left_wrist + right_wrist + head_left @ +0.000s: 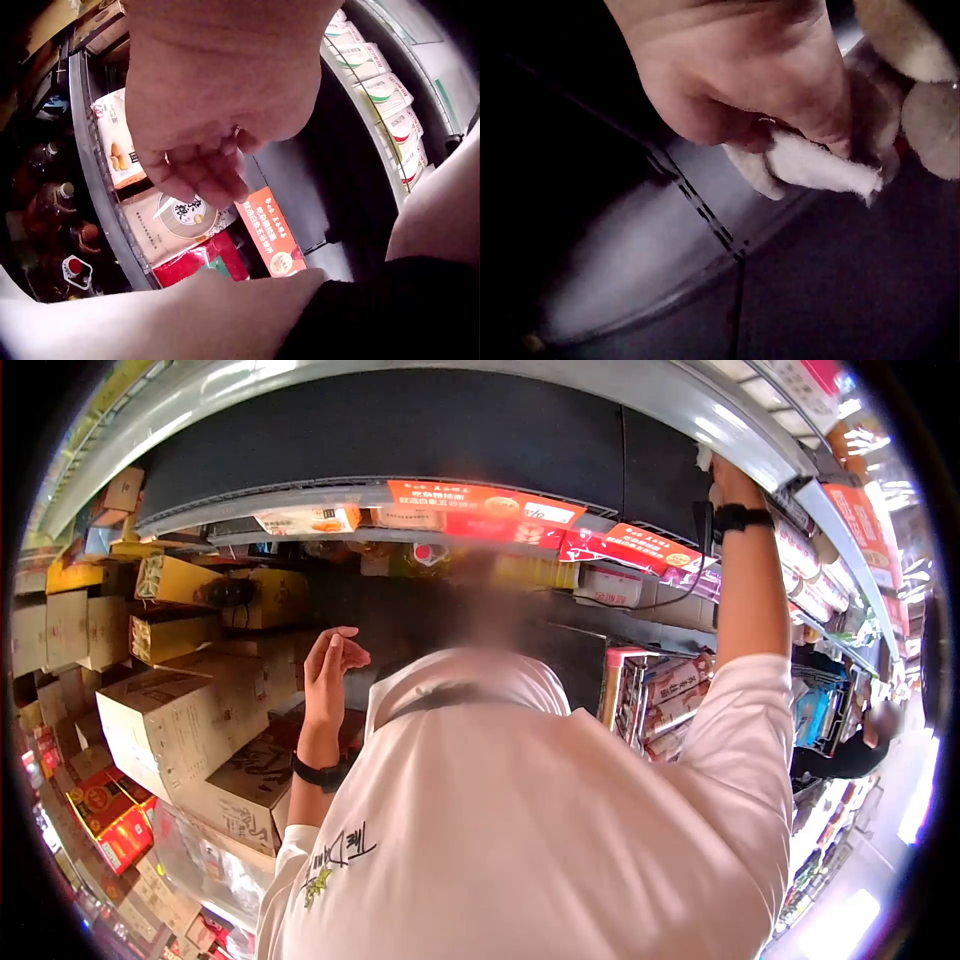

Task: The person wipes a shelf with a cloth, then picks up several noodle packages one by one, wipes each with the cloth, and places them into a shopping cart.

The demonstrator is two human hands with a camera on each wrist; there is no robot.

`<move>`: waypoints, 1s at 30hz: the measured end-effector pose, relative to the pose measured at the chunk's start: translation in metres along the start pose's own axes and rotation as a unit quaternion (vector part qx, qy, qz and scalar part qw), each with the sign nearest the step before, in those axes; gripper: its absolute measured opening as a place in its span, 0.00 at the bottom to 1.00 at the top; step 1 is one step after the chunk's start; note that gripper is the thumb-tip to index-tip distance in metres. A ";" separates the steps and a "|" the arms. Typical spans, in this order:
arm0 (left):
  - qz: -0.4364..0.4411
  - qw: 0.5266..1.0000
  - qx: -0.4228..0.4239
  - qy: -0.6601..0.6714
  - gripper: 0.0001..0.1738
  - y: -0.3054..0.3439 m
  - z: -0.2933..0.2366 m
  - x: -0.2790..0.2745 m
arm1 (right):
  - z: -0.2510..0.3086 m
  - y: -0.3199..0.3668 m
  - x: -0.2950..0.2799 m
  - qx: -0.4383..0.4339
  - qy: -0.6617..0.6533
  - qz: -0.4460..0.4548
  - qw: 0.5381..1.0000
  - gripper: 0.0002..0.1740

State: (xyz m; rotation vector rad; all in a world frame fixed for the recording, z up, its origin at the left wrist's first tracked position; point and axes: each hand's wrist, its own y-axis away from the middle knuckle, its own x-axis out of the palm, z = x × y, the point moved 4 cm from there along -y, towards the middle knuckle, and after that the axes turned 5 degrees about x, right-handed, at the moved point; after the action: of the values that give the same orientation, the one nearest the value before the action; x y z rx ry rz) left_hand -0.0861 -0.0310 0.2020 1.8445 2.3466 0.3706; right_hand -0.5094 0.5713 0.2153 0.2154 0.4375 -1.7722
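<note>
My right hand (742, 75) is curled round a crumpled white cloth (821, 166), against the dark shelf surface (637, 262) in the right wrist view. In the head view this hand reaches far to the upper right, onto the black shelf (400, 430), partly hidden by the grey shelf edge above. A bit of the white cloth shows beside its fingers. My left hand (335, 660) is raised in front of my body, fingers loosely bent and holding nothing. Behind it in the left wrist view are an orange price sign (271, 232) and a beige package (169, 225).
Stacked cardboard boxes (180, 730) crowd the left side. Below the shelf stand bottles (56, 202). White packages (386, 94) line another shelf. A black cable (690, 592) hangs near my right wrist. Another person (850, 755) is at the far right.
</note>
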 end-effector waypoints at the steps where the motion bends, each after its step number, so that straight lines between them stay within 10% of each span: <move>1: -0.001 1.000 0.002 0.012 0.18 0.000 -0.002 0.000 | 0.003 -0.014 0.014 -0.054 0.098 -0.006 0.994 0.28; 3: 0.005 1.000 -0.002 0.003 0.18 -0.002 -0.002 -0.003 | 0.007 -0.033 0.044 -0.160 0.286 -0.017 0.944 0.26; 8: 0.005 1.000 0.004 0.005 0.18 -0.006 0.005 -0.017 | 0.084 0.030 0.163 -0.081 0.439 0.129 0.885 0.24; 16: 0.074 0.995 0.009 0.060 0.17 -0.037 0.022 -0.021 | 0.176 0.158 0.231 -0.109 0.249 0.375 0.886 0.20; 22: 0.115 0.986 0.025 0.122 0.16 -0.061 0.034 -0.029 | 0.190 0.172 0.254 -0.011 0.263 0.367 0.892 0.19; 30: 0.141 0.981 0.017 0.131 0.15 -0.072 0.045 -0.093 | 0.222 0.206 0.289 -0.099 0.430 0.239 0.865 0.19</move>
State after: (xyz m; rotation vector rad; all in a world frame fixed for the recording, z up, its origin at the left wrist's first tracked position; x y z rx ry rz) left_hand -0.1194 -0.1320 0.1348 2.2785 2.2544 0.6449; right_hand -0.3629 0.1838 0.2731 0.9040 1.0925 -1.0500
